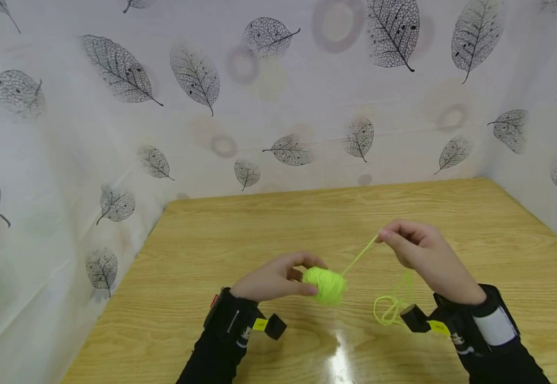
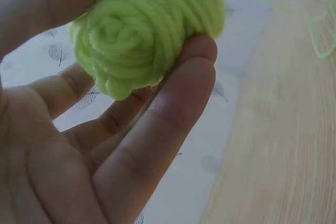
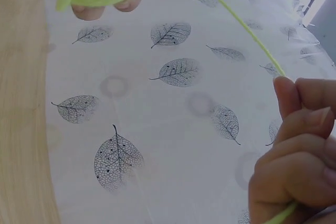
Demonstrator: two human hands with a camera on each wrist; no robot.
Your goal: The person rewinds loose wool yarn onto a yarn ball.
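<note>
Left hand [image 1: 278, 277] grips the yarn ball [image 1: 326, 286] above the desk [image 1: 230, 229], well apart from its far edge; right hand [image 1: 426, 257] pinches the taut strand [image 1: 361, 254]. Ball appears largely wound; loose loops [image 1: 394, 306] towards the right edge remain unwound.

The yarn ball [image 1: 326, 287] is yellow-green, the table [image 1: 259, 229] wood-grained tan, the backdrop [image 1: 316, 106] white with black leaves [image 1: 394, 32].

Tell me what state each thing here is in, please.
Yarn ball: wound, held
Left grip: holding the yarn ball
Right grip: pinching the yarn strand
Yarn strand: stretched straight
Loose yarn: slack, looped
Table: shiny, reflecting light
Leaf-print cloth: hanging behind the table
</note>
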